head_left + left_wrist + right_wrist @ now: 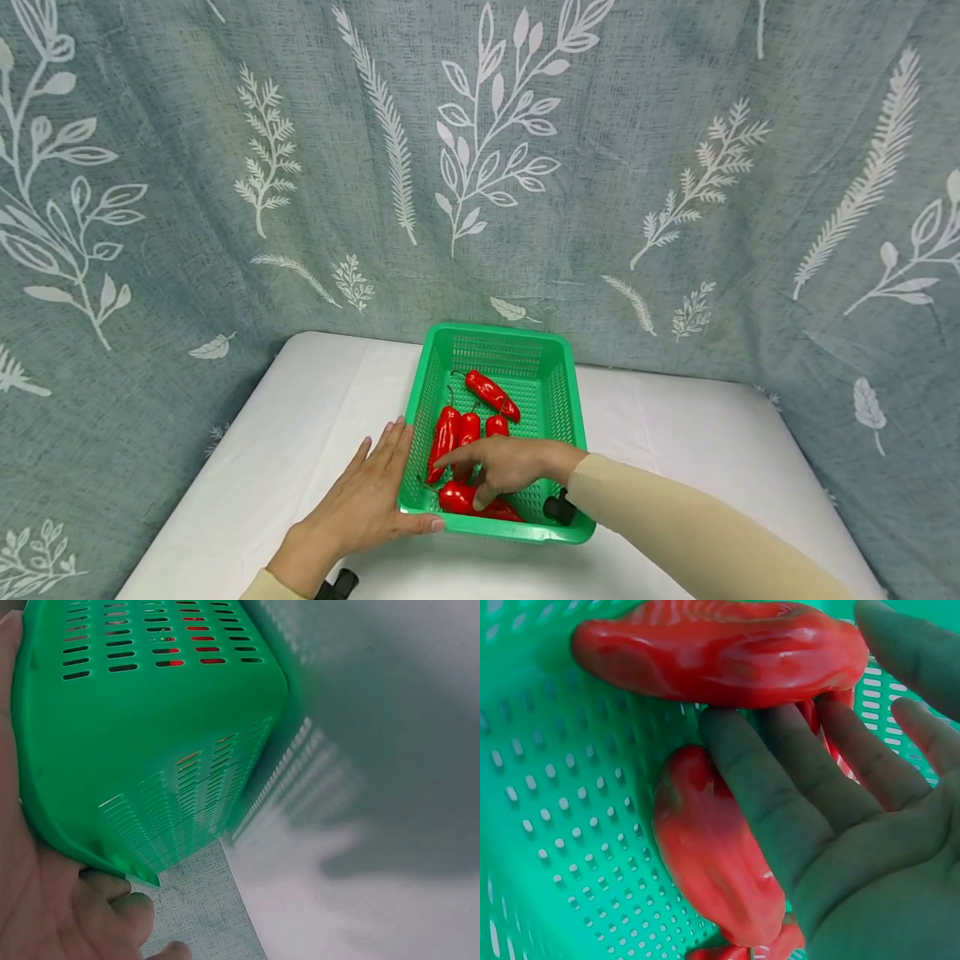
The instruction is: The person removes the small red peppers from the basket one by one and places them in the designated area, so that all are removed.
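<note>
Several glossy red peppers lie in a green plastic basket (517, 531). My left hand (363, 500) rests against the basket's near left corner, its fingers straight along the left side and the thumb on the near rim. Inside the basket is my right hand (510, 465), palm down, with fingers extended over the peppers. In the right wrist view its fingertips touch the edge of the near pepper (727, 656), and the thumb lies by that pepper's end without a visible grip. A second pepper (712, 847) sits beside the fingers. The right hand partly hides the middle peppers (468, 429).
One pepper (491, 392) lies slantwise toward the basket's far side. The basket stands on a table with a white cloth (675, 433). A grey-green curtain (570, 233) with white leaf prints hangs behind and along the sides.
</note>
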`<state>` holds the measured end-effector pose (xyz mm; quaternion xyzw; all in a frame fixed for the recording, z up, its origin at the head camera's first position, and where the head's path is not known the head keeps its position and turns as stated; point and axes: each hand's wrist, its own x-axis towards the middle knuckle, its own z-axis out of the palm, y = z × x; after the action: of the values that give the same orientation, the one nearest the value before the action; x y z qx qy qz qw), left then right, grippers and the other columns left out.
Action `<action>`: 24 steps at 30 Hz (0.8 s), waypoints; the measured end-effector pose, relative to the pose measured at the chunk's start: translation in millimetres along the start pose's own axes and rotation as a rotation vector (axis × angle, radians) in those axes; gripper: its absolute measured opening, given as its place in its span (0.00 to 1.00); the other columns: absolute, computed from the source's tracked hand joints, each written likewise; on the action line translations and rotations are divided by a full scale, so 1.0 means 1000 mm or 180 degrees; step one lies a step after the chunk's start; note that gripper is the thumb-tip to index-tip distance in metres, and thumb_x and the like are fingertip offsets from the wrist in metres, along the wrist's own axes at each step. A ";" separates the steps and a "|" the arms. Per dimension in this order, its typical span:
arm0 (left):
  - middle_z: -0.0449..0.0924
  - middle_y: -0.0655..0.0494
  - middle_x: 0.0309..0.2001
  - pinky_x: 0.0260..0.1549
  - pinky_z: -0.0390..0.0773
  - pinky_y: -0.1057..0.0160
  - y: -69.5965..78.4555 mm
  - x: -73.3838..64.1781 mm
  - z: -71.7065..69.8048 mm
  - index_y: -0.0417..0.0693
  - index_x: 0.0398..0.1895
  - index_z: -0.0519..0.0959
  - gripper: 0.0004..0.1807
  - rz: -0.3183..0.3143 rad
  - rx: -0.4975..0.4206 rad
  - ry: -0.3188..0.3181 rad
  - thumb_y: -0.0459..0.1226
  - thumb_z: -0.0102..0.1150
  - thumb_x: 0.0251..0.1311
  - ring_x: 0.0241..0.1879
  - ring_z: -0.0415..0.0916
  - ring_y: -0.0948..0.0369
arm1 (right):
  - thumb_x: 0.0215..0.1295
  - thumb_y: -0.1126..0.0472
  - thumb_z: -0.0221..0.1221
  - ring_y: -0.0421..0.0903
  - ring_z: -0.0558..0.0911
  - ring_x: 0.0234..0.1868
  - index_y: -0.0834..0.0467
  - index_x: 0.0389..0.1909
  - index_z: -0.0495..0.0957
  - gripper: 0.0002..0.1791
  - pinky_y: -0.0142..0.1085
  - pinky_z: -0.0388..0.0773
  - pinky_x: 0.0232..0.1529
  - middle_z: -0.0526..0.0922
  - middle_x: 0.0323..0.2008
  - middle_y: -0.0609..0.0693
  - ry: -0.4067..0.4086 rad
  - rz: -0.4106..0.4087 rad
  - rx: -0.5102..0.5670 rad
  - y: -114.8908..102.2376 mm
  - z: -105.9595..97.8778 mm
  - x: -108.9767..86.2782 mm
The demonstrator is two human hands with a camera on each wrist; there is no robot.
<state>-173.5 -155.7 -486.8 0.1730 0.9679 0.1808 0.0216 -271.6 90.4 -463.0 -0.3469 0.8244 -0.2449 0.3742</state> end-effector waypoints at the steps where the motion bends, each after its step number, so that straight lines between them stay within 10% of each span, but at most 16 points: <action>1: 0.47 0.40 0.85 0.82 0.48 0.38 0.000 0.000 0.000 0.36 0.85 0.49 0.74 0.0001 -0.0001 0.0001 0.82 0.56 0.50 0.85 0.43 0.46 | 0.61 0.66 0.72 0.44 0.82 0.56 0.40 0.74 0.74 0.40 0.32 0.83 0.50 0.82 0.57 0.41 -0.0017 -0.0011 0.0008 0.001 0.000 0.001; 24: 0.45 0.41 0.86 0.81 0.50 0.39 -0.001 -0.002 0.001 0.36 0.85 0.48 0.75 0.0006 -0.0117 -0.0009 0.82 0.54 0.50 0.85 0.43 0.46 | 0.60 0.64 0.72 0.37 0.76 0.50 0.32 0.72 0.74 0.41 0.31 0.80 0.47 0.80 0.48 0.36 -0.0029 -0.0128 -0.0541 0.002 0.006 0.006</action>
<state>-172.2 -156.8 -488.1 0.1738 0.9643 0.1984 0.0259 -270.1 86.5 -470.8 -0.3950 0.8333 -0.1800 0.3422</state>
